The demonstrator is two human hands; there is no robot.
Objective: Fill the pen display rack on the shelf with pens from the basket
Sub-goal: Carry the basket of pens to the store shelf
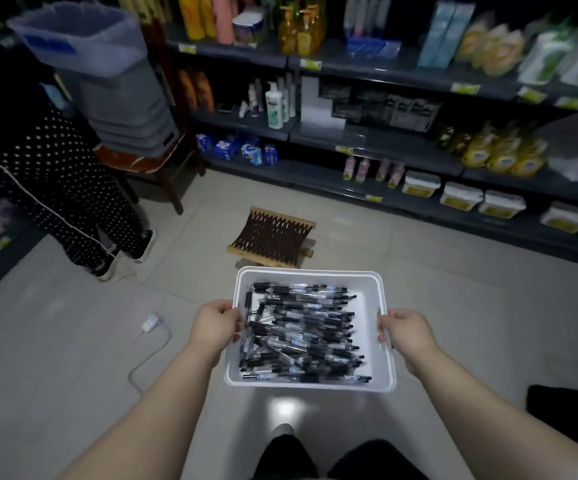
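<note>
Hands both on the basket: left hand [216,323] grips the left rim of the white rectangular plastic basket [311,276], right hand [407,332] grips the right rim, fingers curled round the edges. Two-sided hold keeps it level, probably so the loose load does not slide or spill while carried. Basket is in the air in front of the body, above the floor and well apart from the shelving.

Black-and-clear ballpoint pens [301,334] lie in a heap inside, mostly crosswise, some slanted at the left wall. None is in a hand.

Judgement: carry stage, filling not yet begun. Dark compartmented display [381,105] on the middle shelf, far centre, is likely the pen rack; too blurred to be sure or to see whether it holds pens.

Surface: pale tiled floor [73,323], a glare spot near the feet. On it:
- low woven stool with wooden frame [272,237], just beyond the basket
- white charger with cable [150,322], near left

Room: dim shop aisle.
- Dark grey metal shelving [384,142] runs across the far side and right, with bottles, tubs and packets.
- Far left, a wooden chair [149,162] carries stacked grey plastic bins [118,91].
- Another person in dotted dark trousers [55,188] stands at the left.
</note>
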